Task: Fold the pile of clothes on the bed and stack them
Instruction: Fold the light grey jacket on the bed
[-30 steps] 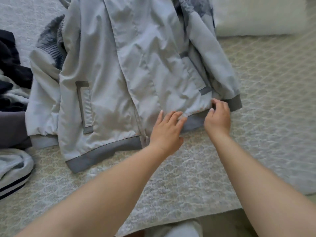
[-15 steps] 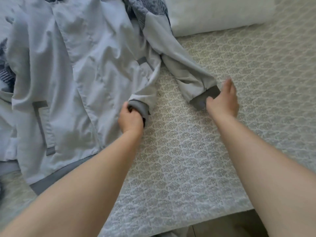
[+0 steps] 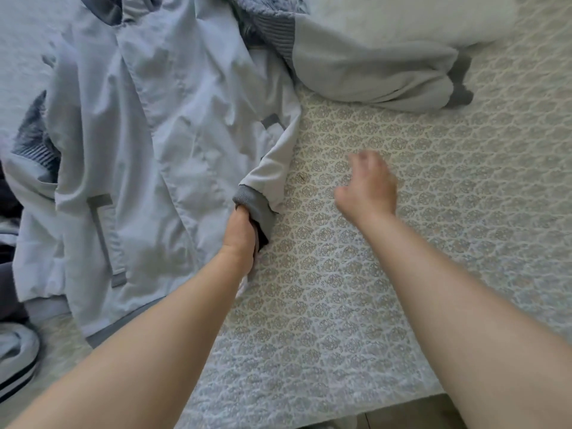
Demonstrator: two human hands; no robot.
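Observation:
A pale blue-grey jacket (image 3: 148, 156) with grey ribbed trim lies spread front-up across the left half of the bed. My left hand (image 3: 240, 235) grips the grey hem corner of its right front panel, which is folded over. The jacket's right sleeve (image 3: 371, 69), with a grey cuff, lies flung out to the upper right, beside the pillow. My right hand (image 3: 366, 185) hovers blurred over the bare bedspread, fingers loosely curled, holding nothing. More clothes (image 3: 15, 360) lie heaped at the left edge.
A white pillow (image 3: 402, 17) lies at the top right. The patterned bedspread (image 3: 387, 274) stretches right of the jacket to the bed's front edge, with a strip of floor (image 3: 411, 416) showing below. Dark garments (image 3: 9, 212) sit at the far left.
The right sleeve has been let go and now lies farther up, near the pillow. My right hand has come back left, empty. My left hand keeps its grip on the hem corner.

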